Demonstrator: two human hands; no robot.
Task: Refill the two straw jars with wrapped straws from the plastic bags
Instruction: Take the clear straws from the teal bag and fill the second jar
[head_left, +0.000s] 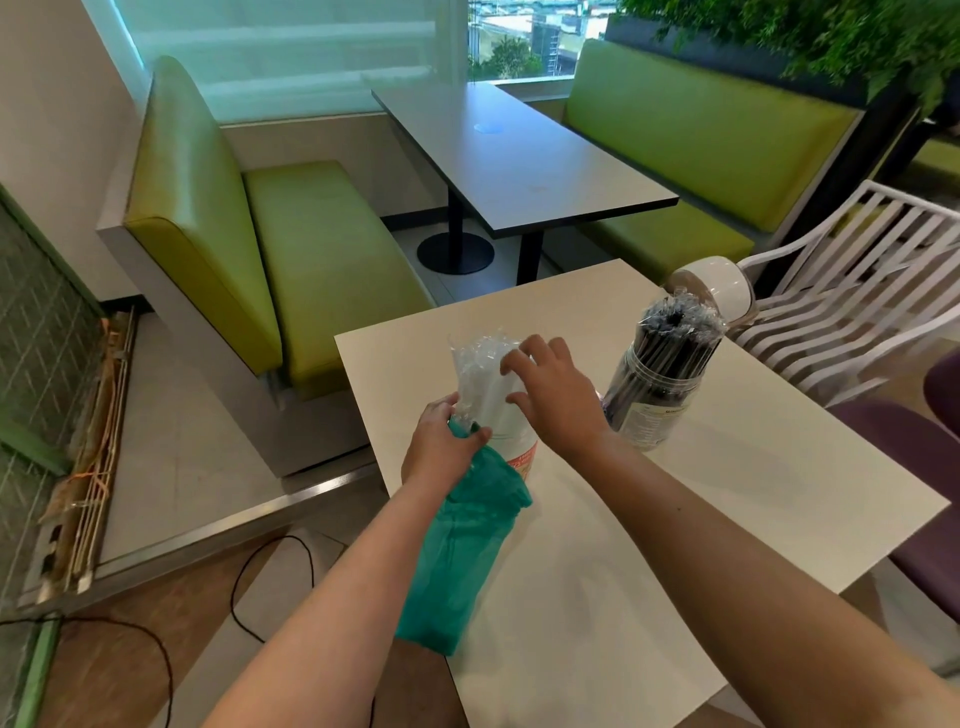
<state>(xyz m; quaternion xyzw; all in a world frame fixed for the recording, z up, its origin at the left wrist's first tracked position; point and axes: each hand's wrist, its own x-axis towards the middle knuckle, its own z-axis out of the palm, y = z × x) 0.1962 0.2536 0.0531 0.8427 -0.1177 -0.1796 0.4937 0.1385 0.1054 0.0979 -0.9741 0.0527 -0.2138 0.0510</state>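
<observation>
Straws (480, 382) between grips; left hand (441, 439) pinches green bag (457, 551); right hand (553, 387) touches.

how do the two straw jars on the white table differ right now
The clear plastic jar of dark straws stands free on the white table, untouched; the clear plastic jar of white wrapped straws is handled by both hands. The left hand grips it together with a green plastic bag, while the right hand touches its straws. One holds dark straws, the other pale ones. Both are upright, lidless and full of straws.
</observation>
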